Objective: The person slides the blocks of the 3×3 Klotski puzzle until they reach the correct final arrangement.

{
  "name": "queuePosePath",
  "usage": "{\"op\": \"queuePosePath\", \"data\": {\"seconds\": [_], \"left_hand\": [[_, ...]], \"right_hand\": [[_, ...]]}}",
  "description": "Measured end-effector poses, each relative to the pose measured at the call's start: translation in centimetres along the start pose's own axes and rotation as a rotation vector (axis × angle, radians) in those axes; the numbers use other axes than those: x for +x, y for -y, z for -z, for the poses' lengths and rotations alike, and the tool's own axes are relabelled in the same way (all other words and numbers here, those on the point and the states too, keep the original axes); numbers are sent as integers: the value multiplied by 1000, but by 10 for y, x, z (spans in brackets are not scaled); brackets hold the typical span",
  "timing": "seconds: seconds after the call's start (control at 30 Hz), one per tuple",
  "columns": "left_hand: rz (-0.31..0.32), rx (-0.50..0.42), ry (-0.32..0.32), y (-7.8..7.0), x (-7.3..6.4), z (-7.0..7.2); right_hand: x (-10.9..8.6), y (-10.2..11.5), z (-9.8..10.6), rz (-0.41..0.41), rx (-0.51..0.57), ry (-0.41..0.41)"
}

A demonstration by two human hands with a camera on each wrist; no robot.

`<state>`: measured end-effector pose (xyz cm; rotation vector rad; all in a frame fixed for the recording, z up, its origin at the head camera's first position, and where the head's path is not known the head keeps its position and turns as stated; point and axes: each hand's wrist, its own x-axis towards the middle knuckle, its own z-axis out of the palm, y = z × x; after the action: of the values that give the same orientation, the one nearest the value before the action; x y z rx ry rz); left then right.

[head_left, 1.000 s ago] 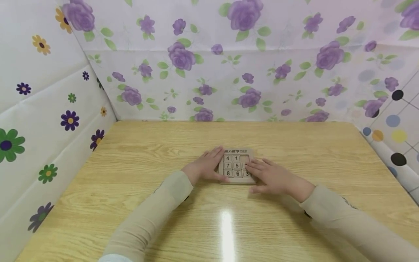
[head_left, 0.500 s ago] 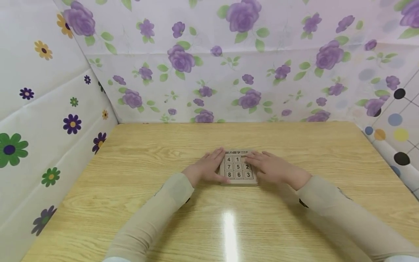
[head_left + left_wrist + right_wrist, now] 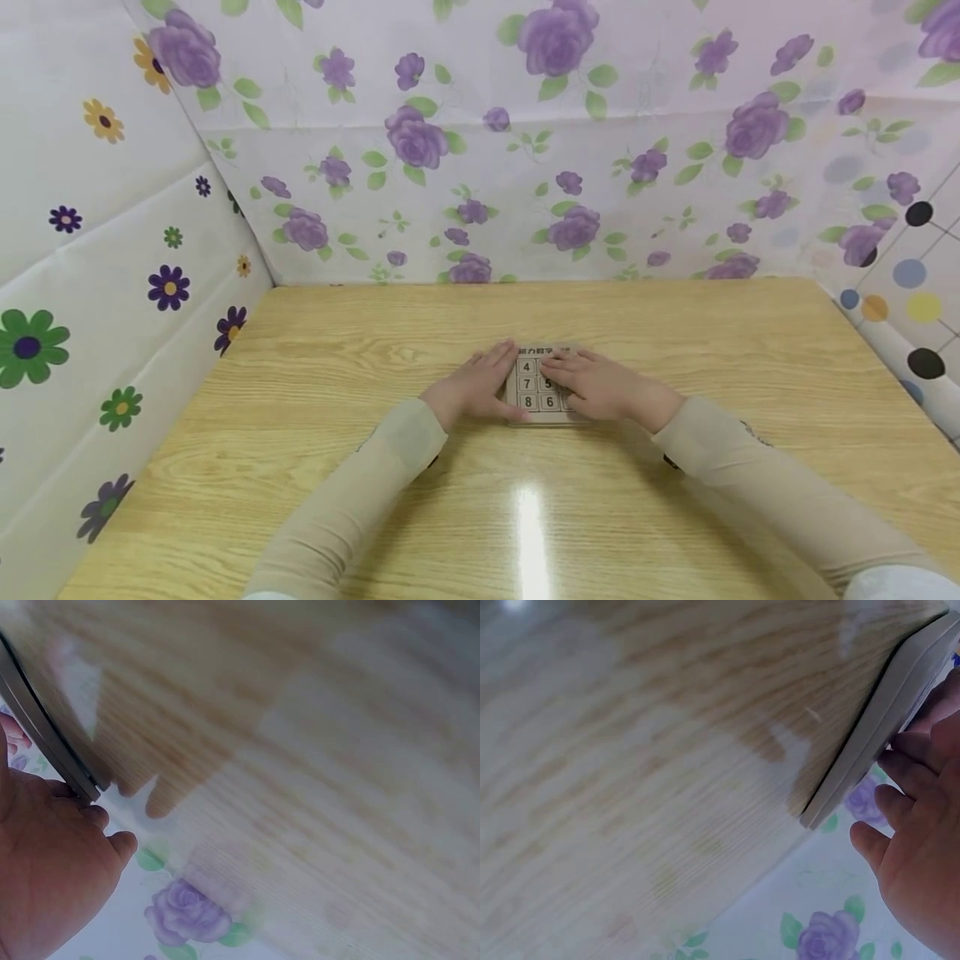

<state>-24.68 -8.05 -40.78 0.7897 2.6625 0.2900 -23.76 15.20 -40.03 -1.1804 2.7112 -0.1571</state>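
A flat wooden sliding number puzzle (image 3: 527, 385) lies on the table, with dark printing along its far edge. Tiles 4, 7, 8, 5 and 6 show; the right part is under a hand. My left hand (image 3: 480, 387) rests along its left side, fingers straight near the far corner and thumb at the near left corner. My right hand (image 3: 603, 390) reaches over from the right, extended fingertips on the upper middle tiles. In the left wrist view the puzzle's edge (image 3: 45, 727) meets the left fingers; in the right wrist view the right hand (image 3: 922, 840) is beside the frame.
The wood-grain table (image 3: 420, 317) carries a bright light reflection (image 3: 531, 533) near the front. A cloth with purple flowers (image 3: 420, 137) stands behind it. Patterned sheets border the left (image 3: 45, 258) and right (image 3: 922, 275) sides.
My right hand has slid left across the puzzle, from its right column to the upper middle, covering tiles 1, 2 and 3. My left hand stays at the left edge.
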Motion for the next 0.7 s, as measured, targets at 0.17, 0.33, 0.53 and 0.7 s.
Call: {"op": "queuePosePath", "data": {"seconds": [0.17,0.33,0.53,0.7], "left_hand": [[3,9,0,-1,1,0],[2,2,-1,0,2,0],[3,-7,-4,1,2,-1],[-1,-5,1,0,2,-1]], "right_hand": [[-7,-5,1,-21,12,-15],[-14,-13,-1,-43,26,-27],[-19,-18,-1,-54,37,-10],[-18,-16,2,-50,40,-21]]}}
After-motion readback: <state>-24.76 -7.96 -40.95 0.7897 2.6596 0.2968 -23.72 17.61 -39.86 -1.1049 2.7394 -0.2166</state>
